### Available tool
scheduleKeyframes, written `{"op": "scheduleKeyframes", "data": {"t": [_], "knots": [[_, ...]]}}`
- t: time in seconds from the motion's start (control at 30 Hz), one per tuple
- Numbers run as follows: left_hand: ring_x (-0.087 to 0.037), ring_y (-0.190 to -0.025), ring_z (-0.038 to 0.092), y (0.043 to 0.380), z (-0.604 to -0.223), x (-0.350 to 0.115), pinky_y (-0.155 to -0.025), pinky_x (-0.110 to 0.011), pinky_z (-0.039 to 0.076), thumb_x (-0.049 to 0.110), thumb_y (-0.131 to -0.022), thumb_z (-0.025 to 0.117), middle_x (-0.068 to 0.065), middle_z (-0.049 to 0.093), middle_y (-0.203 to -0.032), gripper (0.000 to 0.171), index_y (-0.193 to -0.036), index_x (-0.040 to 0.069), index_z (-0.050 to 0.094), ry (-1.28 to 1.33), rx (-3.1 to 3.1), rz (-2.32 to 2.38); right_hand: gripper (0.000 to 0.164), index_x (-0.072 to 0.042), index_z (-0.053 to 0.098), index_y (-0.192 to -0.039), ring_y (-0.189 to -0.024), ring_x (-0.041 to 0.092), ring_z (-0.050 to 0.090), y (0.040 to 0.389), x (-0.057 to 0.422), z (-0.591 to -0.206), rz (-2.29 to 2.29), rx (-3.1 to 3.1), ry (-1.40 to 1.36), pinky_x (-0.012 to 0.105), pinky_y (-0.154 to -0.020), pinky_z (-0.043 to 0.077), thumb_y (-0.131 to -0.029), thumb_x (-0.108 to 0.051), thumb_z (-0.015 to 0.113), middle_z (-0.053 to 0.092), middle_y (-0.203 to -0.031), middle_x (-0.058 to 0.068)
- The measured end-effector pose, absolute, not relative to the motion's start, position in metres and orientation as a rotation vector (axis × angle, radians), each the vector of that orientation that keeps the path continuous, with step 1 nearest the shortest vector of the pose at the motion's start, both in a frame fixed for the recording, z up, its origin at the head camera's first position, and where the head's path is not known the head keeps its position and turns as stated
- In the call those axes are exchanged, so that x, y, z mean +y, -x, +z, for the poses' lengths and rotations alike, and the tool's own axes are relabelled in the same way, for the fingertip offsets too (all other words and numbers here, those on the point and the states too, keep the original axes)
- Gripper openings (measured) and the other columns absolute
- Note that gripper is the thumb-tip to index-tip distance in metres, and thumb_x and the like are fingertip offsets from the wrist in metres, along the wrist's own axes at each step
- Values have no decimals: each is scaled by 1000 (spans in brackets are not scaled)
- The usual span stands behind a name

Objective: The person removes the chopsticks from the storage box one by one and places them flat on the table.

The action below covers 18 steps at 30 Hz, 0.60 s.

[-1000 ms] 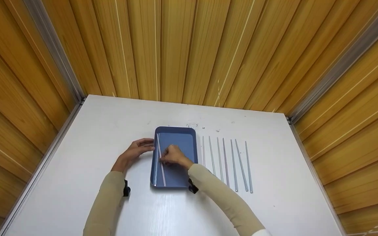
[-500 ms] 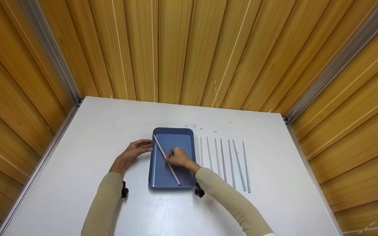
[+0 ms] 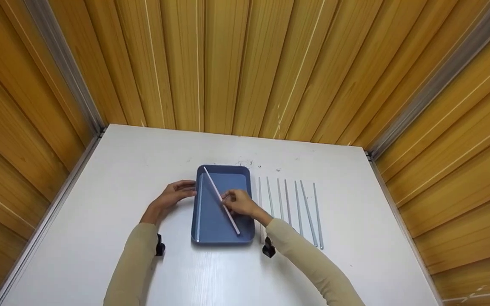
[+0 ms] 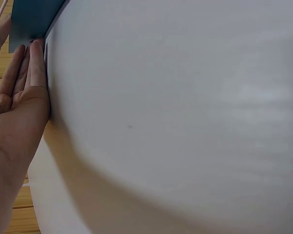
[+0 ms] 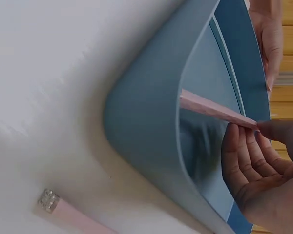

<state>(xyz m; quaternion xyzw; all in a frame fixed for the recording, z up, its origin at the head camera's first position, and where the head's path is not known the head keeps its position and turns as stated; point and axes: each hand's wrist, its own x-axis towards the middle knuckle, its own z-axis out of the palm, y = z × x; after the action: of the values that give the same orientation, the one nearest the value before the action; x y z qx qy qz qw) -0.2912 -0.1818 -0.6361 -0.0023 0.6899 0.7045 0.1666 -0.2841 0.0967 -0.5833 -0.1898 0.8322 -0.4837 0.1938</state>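
A blue rectangular tray (image 3: 211, 223) stands on the white table. My right hand (image 3: 240, 202) is over it, pinching a pink chopstick (image 3: 214, 186) between thumb and fingers around its middle; the chopstick slants across the tray, its far end near the far left corner. In the right wrist view the pinch (image 5: 256, 161) shows clearly. A pale greenish chopstick (image 5: 228, 63) lies along the tray's left wall. My left hand (image 3: 170, 196) touches the outside of that wall with extended fingers; in the left wrist view its fingers (image 4: 37, 68) reach the tray side.
Several chopsticks (image 3: 308, 206) lie in a spread row to the right of the tray, partly hidden by the right forearm. A pink one (image 5: 78, 216) with a silvery end shows beside the tray in the right wrist view. Wood-patterned walls (image 3: 223, 68) enclose the table.
My right hand has moved right within the tray, taking the pink chopstick away from the left wall and lifting it a little. The left hand stays at the tray's left side.
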Motion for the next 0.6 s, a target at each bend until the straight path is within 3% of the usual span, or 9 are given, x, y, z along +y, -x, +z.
{"op": "scheduleKeyframes", "data": {"t": [0.13, 0.37, 0.6], "knots": [[-18, -126, 63, 290, -637, -182, -107, -28, 50, 12, -93, 75, -22, 57, -147, 60, -146, -2, 51, -40, 1949, 2027, 22, 9, 67, -115, -60, 6, 60, 284, 102, -583, -1453, 2310, 501, 28, -58, 59, -98, -5, 64, 73, -92, 27], [-17, -125, 63, 289, -635, -183, -105, -25, 51, 10, -94, 74, -26, 55, -148, 60, -146, -4, 49, -59, 1941, 2034, 24, 9, 67, -117, -60, 4, 57, 284, 111, -580, -1517, 2330, 482, 18, -56, 48, -100, -7, 63, 72, -91, 26], [-14, -122, 64, 289, -635, -182, -105, -26, 50, 11, -94, 73, -23, 57, -147, 58, -146, -3, 50, -36, 1952, 2023, 26, 12, 66, -119, -72, 9, 66, 287, 127, -578, -1624, 2302, 440, 16, -60, 50, -101, -5, 61, 71, -104, 36]]}}
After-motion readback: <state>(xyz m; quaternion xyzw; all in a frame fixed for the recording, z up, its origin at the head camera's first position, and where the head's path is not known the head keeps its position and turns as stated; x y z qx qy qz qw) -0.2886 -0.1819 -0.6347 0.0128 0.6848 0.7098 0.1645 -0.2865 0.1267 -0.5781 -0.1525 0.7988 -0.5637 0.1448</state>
